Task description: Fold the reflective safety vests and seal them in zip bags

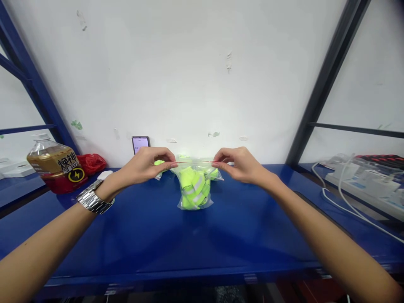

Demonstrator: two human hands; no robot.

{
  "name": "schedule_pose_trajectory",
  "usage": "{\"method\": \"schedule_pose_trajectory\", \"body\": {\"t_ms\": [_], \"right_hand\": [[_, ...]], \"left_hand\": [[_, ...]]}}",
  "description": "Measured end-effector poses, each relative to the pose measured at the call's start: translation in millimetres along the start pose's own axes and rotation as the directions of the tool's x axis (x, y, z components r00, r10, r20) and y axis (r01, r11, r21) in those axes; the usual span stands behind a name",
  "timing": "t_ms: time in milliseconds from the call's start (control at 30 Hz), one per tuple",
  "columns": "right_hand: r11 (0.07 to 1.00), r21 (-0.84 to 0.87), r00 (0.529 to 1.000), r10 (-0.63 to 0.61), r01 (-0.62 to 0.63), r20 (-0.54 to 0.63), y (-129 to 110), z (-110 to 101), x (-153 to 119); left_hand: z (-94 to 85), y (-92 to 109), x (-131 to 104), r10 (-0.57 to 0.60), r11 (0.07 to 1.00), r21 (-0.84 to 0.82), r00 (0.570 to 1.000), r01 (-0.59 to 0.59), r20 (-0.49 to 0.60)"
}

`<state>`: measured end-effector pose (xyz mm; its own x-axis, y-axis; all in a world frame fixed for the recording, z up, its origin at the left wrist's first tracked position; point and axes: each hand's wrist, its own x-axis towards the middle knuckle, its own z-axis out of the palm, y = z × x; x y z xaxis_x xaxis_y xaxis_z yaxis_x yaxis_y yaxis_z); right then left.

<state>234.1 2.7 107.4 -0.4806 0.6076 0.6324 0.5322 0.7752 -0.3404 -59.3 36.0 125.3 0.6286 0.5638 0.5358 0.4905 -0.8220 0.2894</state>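
Between my two hands hangs a clear zip bag (196,201) with a red seal line along its top. Inside it lies a folded bundle of neon yellow-green fabric with silver reflective strips (194,185). My left hand (154,164) pinches the left end of the seal between thumb and fingers. At the right end, my right hand (232,164) pinches the same edge. The bag is upright, its lower end close to or on the blue table. More neon bagged fabric (217,174) shows partly behind it, mostly hidden by the bag and hands.
A large drink bottle (58,164) stands at the left beside a red plastic bag (92,163). A phone (140,143) leans on the wall. White power strips (366,181) and cables lie at the right. Blue table (132,244) reaches the wall between dark metal posts.
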Motion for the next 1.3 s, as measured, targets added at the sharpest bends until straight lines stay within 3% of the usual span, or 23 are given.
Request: {"method": "schedule_pose_trajectory", "body": {"t_ms": [133, 300, 433, 600, 800, 1300], "right_hand": [[0.989, 0.143, 0.995, 0.047, -0.034, -0.087, 3, 4, -5], [0.984, 0.178, 0.984, 0.052, -0.021, -0.172, 8, 8, -10], [0.998, 0.041, 0.99, 0.061, -0.056, -0.129, 11, 10, -10], [0.99, -0.139, 0.998, -0.013, 0.005, -0.058, 10, 9, -9], [0.982, -0.172, 0.996, -0.079, 0.073, -0.029, 15, 9, -13], [0.979, -0.194, 0.996, -0.073, 0.062, -0.049, 22, 13, -16]], "left_hand": [[7.6, 3, 0, -0.034, 0.991, -0.13, 0.999, 0.03, -0.027], [14.7, 5, 0, 0.006, 0.993, -0.121, 0.998, -0.014, -0.065], [19.4, 1, -1, 0.028, 0.996, -0.08, 0.996, -0.034, -0.081], [22.0, -3, -3, 0.08, 0.995, 0.061, 0.992, -0.074, -0.094], [21.7, -3, -4, 0.119, 0.984, 0.147, 0.99, -0.106, -0.082], [24.9, -4, -7, 0.184, 0.969, 0.183, 0.977, -0.163, -0.105]]}}
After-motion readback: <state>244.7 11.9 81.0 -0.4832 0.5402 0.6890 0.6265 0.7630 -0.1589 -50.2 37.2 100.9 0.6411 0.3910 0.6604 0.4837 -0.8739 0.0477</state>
